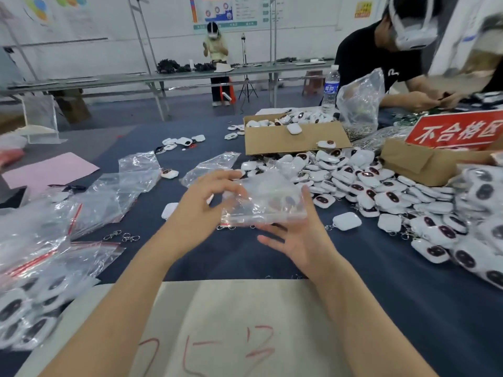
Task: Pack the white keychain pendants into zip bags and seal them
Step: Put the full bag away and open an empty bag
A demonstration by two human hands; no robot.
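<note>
1. The left hand [206, 205] has its fingers curled and pinches the left edge of a clear zip bag [261, 210], which it holds up above the table [408, 300].
2. The right hand [299, 240] lies open, palm up, with its fingers spread straight under the bag's near edge and its thumb standing against the bag's right side.
3. A pendant [284, 202] shows blurred through the plastic, inside the bag and toward the right hand; whether the bag's strip is closed cannot be told.
4. Just right of the right hand one loose white pendant [347, 221] lies on the cloth with its ring toward the hand.
5. Further right and beyond the right hand a big heap of pendants [381, 186] spreads out, many with a dark oval face up.
6. Beyond both hands stands a flat cardboard box [294, 142] with more white pieces in it and on its flap.
7. Left of the left hand lie empty clear bags [122, 186], and nearer, bags with red strips [81, 251].
8. Between those bags and the left forearm a few metal key rings [122, 236] lie on the cloth.
9. At the near left, beside the left forearm, is a pile of filled bags [27, 308].
10. Under both forearms lies a cardboard sheet [245, 317] with red marks on it.
11. Far beyond the right hand a red sign [460, 129] stands in another box, and a person in a black shirt [381, 55] works there.
</note>
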